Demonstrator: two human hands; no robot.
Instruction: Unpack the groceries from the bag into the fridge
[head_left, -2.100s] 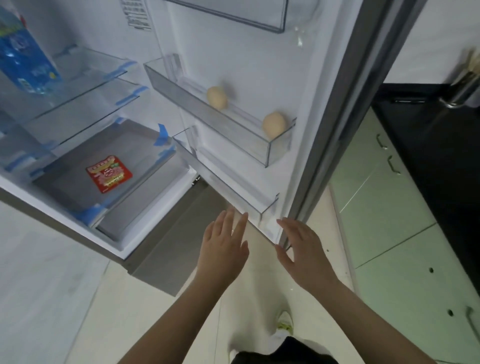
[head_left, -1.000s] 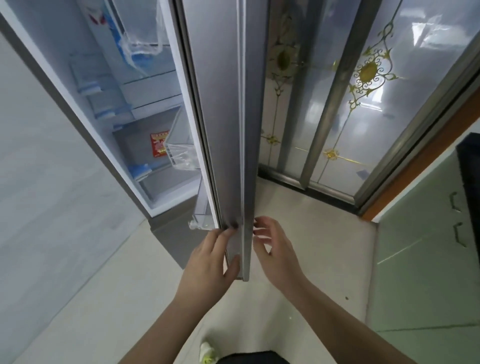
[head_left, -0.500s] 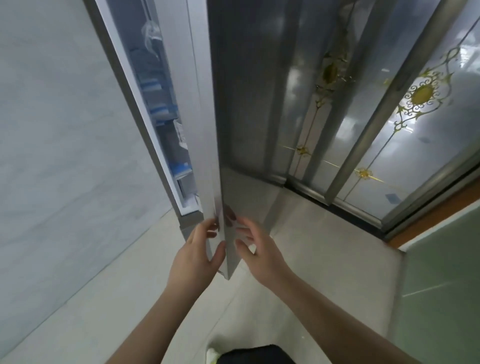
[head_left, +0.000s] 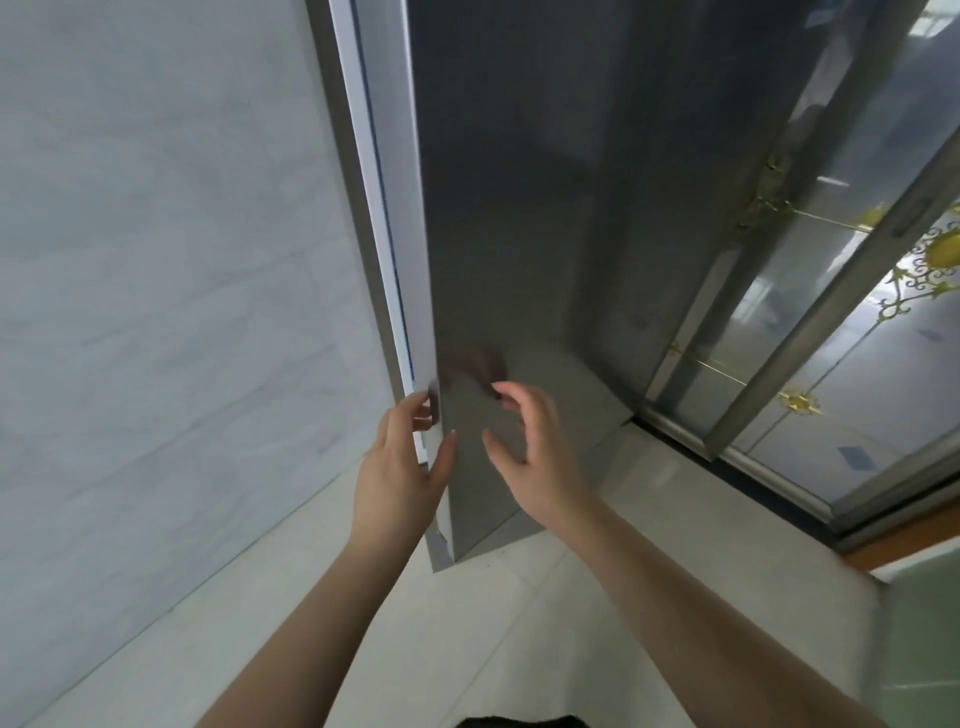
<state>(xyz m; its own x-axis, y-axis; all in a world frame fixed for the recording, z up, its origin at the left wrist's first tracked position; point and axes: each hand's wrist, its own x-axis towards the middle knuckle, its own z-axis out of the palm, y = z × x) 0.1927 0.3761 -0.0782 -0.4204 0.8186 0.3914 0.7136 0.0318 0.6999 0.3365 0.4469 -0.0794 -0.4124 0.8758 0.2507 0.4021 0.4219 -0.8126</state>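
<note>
The grey fridge door (head_left: 519, 208) stands almost closed against the fridge body's frame (head_left: 345, 208), with only a thin white and blue gap showing. My left hand (head_left: 400, 467) grips the door's free edge low down, fingers tucked behind the edge and thumb on the front face. My right hand (head_left: 535, 457) hovers just in front of the door face with loosely curled fingers that hold nothing; its reflection shows in the door. The fridge's inside, the groceries and the bag are out of sight.
A pale marbled wall (head_left: 156, 260) fills the left side. Behind the door to the right stands a sliding glass door (head_left: 831, 338) with gold ornaments. A green cabinet front (head_left: 924, 623) shows at the lower right. Light floor tiles (head_left: 467, 623) lie below.
The fridge door has swung from wide open to nearly closed. The shelves, eggs and packets inside have gone out of view. Both hands followed the door's lower edge.
</note>
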